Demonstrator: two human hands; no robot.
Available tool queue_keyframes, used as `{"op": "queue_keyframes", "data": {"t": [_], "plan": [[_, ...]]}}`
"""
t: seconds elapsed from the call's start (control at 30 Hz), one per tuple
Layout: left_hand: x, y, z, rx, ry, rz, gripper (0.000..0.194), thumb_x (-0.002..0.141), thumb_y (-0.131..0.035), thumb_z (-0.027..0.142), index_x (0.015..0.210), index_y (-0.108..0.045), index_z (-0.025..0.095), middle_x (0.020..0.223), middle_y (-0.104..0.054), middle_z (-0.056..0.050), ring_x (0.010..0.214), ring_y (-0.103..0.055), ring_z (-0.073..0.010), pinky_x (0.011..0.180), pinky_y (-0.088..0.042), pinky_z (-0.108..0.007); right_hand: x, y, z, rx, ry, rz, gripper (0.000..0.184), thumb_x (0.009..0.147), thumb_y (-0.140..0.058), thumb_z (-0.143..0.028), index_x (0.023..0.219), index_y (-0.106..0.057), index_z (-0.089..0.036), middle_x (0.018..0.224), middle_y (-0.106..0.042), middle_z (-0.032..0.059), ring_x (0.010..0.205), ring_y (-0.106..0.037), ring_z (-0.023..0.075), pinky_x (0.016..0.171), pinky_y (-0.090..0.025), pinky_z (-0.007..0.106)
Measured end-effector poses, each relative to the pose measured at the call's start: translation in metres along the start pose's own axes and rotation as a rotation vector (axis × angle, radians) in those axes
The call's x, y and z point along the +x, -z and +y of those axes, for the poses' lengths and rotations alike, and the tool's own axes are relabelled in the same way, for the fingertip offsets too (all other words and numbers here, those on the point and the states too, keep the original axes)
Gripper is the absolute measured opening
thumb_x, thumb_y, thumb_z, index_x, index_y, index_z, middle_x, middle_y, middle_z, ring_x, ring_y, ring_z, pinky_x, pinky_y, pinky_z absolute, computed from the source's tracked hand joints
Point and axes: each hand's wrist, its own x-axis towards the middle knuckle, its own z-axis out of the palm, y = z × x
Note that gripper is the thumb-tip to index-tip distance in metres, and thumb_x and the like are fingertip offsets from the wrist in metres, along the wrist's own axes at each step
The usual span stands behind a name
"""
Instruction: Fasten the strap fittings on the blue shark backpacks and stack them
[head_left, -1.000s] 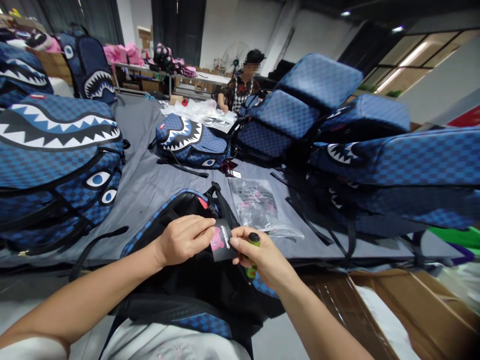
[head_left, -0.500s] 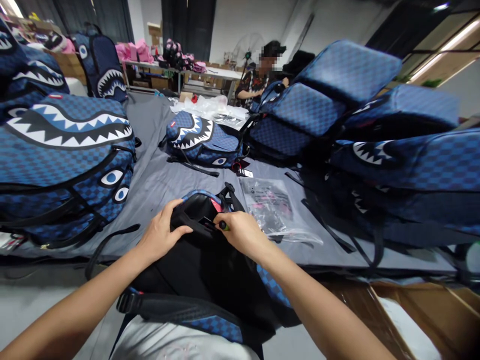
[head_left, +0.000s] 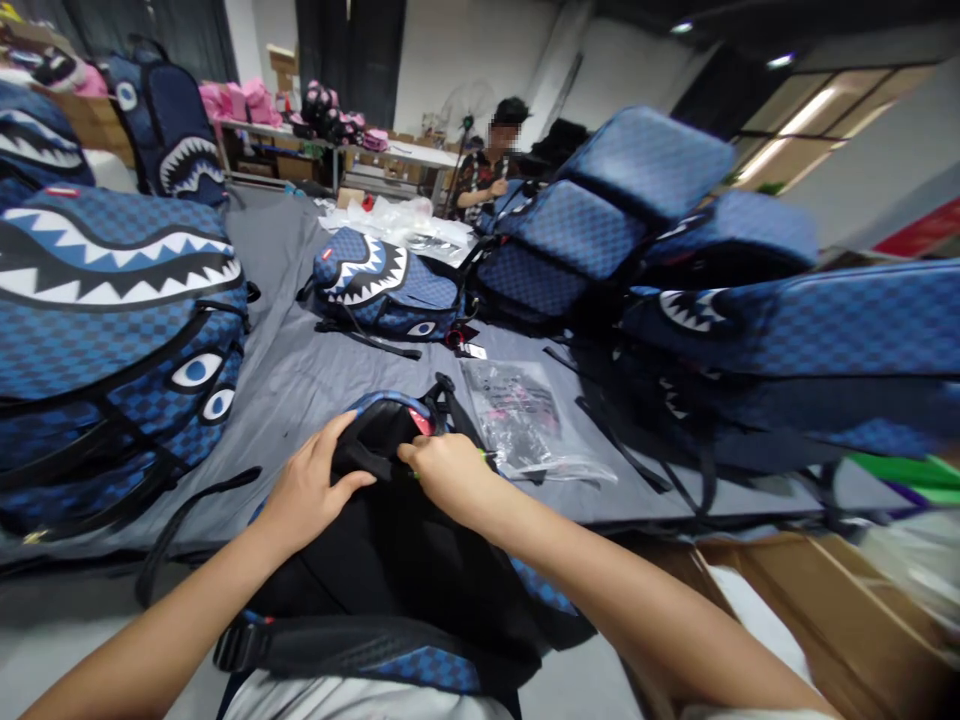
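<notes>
A black and blue-checked backpack (head_left: 405, 560) lies at the table's near edge, its back panel and straps toward me. My left hand (head_left: 311, 487) grips the rim of its opening, thumb on the near side and fingers along the far side. At the right of the same opening, my right hand (head_left: 450, 478) is closed around a small tool with a green-and-black handle. Only bits of green show past the fingers, so its exact kind is hidden. A red patch shows inside the rim beside the right hand.
A clear plastic bag (head_left: 517, 415) lies just beyond. A smaller shark-mouth backpack (head_left: 390, 285) rests mid-table; a large one (head_left: 120, 330) stands left, and stacked backpacks (head_left: 787, 340) fill the right. A cardboard box (head_left: 832, 610) is below right. Another person (head_left: 487, 165) works across the table.
My view has turned slightly right. My right hand has shifted and rotated over the opening, now covering most of the tool's handle. The left hand keeps its grip on the rim.
</notes>
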Motion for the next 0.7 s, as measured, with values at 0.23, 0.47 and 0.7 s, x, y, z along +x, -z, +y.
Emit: {"op": "queue_keyframes", "data": {"t": [0.23, 0.47, 0.7], "plan": [[0.000, -0.001, -0.011, 0.015, -0.082, 0.009, 0.067, 0.093, -0.058, 0.051, 0.149, -0.033, 0.025, 0.139, -0.059, -0.012, 0.125, -0.061, -0.0292, 0.104, -0.053, -0.044, 0.038, -0.009, -0.016, 0.351, 0.088, 0.224, 0.026, 0.093, -0.054, -0.017, 0.113, -0.071, -0.019, 0.106, -0.076, 0.0077, 0.095, -0.070, 0.0192, 0.075, -0.046, 0.025], [-0.001, 0.002, -0.016, 0.045, -0.064, -0.010, 0.070, 0.094, -0.054, 0.051, 0.154, -0.026, 0.027, 0.144, -0.055, -0.013, 0.126, -0.060, -0.0313, 0.100, -0.055, -0.047, 0.024, 0.009, -0.021, 0.071, 0.174, 0.111, 0.021, 0.092, -0.055, -0.013, 0.106, -0.070, -0.015, 0.100, -0.076, 0.0126, 0.096, -0.071, 0.0242, 0.076, -0.050, 0.031], [0.017, -0.003, -0.018, -0.058, 0.212, -0.118, 0.081, 0.087, -0.065, 0.046, 0.153, -0.027, 0.019, 0.134, -0.063, -0.017, 0.124, -0.062, -0.0323, 0.103, -0.051, -0.052, -0.032, 0.006, 0.015, -0.068, -0.213, -0.054, 0.026, 0.083, -0.052, 0.005, 0.094, -0.070, -0.009, 0.092, -0.075, 0.0189, 0.089, -0.074, 0.0300, 0.072, -0.053, 0.033]]}}
